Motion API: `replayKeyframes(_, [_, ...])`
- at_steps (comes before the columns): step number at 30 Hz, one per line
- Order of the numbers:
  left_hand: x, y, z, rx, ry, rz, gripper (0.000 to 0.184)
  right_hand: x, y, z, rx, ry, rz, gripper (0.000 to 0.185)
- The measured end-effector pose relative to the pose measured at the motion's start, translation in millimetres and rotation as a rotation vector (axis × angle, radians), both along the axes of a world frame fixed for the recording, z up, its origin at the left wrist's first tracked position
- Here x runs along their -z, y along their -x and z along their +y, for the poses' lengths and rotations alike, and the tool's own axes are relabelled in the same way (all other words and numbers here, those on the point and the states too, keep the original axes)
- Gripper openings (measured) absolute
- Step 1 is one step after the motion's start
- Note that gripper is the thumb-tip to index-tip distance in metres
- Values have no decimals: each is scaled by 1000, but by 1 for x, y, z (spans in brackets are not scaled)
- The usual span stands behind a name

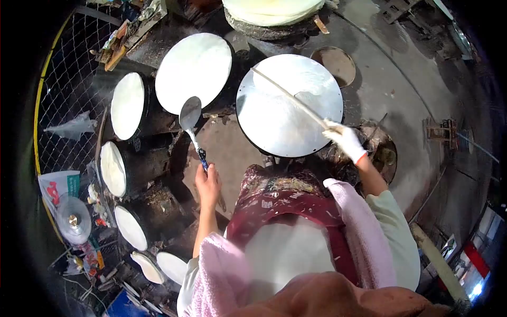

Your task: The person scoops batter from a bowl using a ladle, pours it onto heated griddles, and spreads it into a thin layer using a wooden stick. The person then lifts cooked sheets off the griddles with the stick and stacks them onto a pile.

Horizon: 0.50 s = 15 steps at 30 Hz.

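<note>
My bare left hand (208, 181) is closed around the dark handle of a ladle (190, 112). The ladle's grey bowl overlaps the lower edge of a round griddle covered by a pale sheet (194, 66). In a white glove, my right hand (344, 139) grips one end of a long thin stick (291, 98). That stick slants up and left across a round white-silver plate (288, 127) in front of me. A thin white sheet (288, 71) covers the plate's upper part, its edge near the stick. Whether stick and sheet touch, I cannot tell.
Several round griddles with pale sheets curve down the left, among them one (128, 105). At the top stands a stack of pale round sheets (272, 10). A round container (334, 66) sits behind the plate. Wire fencing (68, 79) is at far left; a cable crosses the right floor.
</note>
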<state>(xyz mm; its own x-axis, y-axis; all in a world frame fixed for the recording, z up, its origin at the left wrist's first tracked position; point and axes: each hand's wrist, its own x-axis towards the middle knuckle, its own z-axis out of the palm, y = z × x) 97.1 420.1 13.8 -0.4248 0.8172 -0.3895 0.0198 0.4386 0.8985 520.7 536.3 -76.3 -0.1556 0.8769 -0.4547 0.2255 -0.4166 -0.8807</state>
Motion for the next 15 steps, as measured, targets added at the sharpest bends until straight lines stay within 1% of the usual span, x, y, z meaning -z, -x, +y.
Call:
replayKeyframes(1, [2, -1, -4, -30, 7, -18, 10, -1, -13, 6, -7, -60, -43, 39])
replayKeyframes(2, [4, -1, -6, -61, 14, -36, 10, 11, -32, 22, -8, -131, -105, 46])
replayKeyframes(3, [5, -2, -9, -93, 21, -53, 10, 13, -35, 41, 68, -68, -113, 47])
replayKeyframes(5, [6, -2, -19, -135, 45, -52, 11, 19, -32, 59, -75, 35, -125, 47])
replayKeyframes(7, [10, -5, -25, -172, 62, -53, 11, 17, -4, 55, -185, 115, -43, 46])
replayKeyframes(8, [11, -4, -31, -186, 75, -51, 11, 52, -4, 47, -193, 45, 114, 44])
replayKeyframes(9, [14, -2, -36, -203, 91, -50, 11, 52, 0, 42, -198, 75, 108, 43])
replayKeyframes(10, [18, -1, -41, -190, 98, 48, 13, 39, 0, 41, -220, 103, 102, 44])
replayKeyframes(11, [21, 0, -41, -197, 99, 50, 14, 26, -2, 46, -238, 129, 97, 44])
replayKeyframes(12, [22, 1, -42, -202, 106, 54, 15, 29, -11, 55, -228, 32, 106, 44])
replayKeyframes(13, [24, 3, -46, -205, 118, 56, 15, -2, -11, 71, -205, 67, -9, 42])
replayKeyframes(14, [36, 7, -49, -195, 65, 98, 13, 20, -19, 86, -145, 6, -5, 41])
replayKeyframes(15, [38, 6, -49, -201, 68, 78, 13, 41, -29, 103, -86, -56, -3, 40])
